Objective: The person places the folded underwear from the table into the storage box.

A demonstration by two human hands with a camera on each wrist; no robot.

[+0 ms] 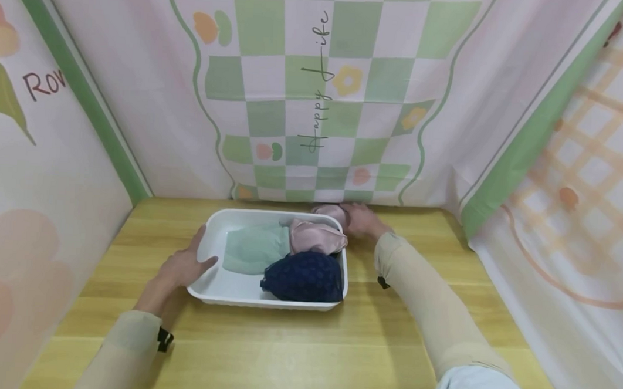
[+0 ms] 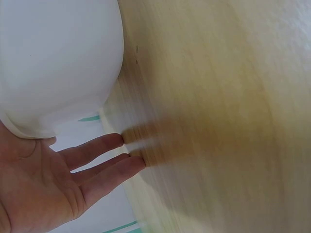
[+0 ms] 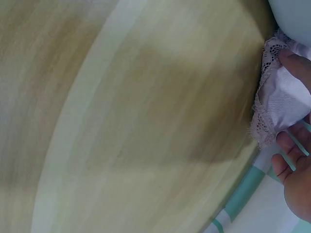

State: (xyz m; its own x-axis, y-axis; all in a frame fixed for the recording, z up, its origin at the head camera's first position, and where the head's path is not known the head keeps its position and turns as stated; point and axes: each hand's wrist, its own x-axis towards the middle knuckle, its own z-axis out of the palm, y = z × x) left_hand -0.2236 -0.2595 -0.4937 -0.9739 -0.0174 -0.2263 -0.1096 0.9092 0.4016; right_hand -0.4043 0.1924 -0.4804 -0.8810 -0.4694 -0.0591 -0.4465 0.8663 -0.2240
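A white tray (image 1: 227, 290) sits on the table, holding a folded mint-green cloth (image 1: 255, 250), a bunched pink cloth (image 1: 314, 237) and a dark navy patterned cloth (image 1: 307, 276). At its left end my left hand (image 1: 183, 264) straddles the rim, thumb over the inside. The fingers (image 2: 109, 179) extend straight outside, tips at the tabletop. Behind the tray's far right corner my right hand (image 1: 363, 219) pinches a pale pink, lace-trimmed cloth (image 3: 286, 97) between thumb and fingers. That cloth's exact kind cannot be told, since the tray hides part of it in the head view.
The wooden table (image 1: 261, 356) meets a checkered fabric backdrop (image 1: 316, 101) just behind the tray. Printed fabric hangs on the left (image 1: 31, 203) and right (image 1: 565, 190) sides.
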